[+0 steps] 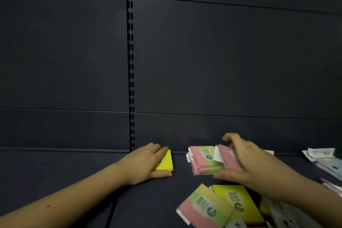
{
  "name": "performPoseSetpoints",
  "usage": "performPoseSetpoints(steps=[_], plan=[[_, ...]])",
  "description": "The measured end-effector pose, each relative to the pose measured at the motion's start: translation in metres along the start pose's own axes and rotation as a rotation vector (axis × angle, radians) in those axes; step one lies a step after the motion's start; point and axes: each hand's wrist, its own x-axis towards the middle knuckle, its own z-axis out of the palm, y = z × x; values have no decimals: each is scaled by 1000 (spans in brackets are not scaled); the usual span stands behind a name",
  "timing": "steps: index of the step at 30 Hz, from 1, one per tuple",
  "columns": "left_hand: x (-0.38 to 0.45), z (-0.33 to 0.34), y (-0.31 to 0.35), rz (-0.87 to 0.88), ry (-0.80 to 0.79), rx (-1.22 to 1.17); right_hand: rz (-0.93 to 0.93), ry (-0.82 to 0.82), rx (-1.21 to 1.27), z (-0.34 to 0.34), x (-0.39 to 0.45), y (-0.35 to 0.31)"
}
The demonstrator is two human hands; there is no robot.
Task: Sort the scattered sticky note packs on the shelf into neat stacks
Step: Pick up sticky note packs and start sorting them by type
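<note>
My left hand (148, 163) lies over a yellow sticky note pack (165, 163) on the dark shelf (74, 168), thumb along its near edge and fingers on its far edge. My right hand (246, 159) grips a pink pack (228, 159), held tilted over a small stack of pink and green packs marked 2209 (203, 159). Closer to me lie a loose pink and green 2209 pack (205, 207) and a yellow 2207 pack (238, 203), overlapping each other.
A dark back panel with a slotted upright (131, 79) rises behind the shelf. Pale plastic-wrapped packages (325, 161) lie at the right edge, and more packaging (288, 216) lies at the bottom right.
</note>
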Motion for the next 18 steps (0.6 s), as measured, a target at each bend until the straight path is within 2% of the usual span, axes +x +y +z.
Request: performPoseSetpoints(steps=[4, 12, 18], plan=[[-2, 1, 1, 7, -1, 73, -45, 16, -48, -2, 9, 0], [-17, -17, 7, -56, 41, 14, -169, 81, -148, 10, 48, 0], [-40, -28, 8, -37, 97, -40, -230, 19, -196, 35, 73, -2]])
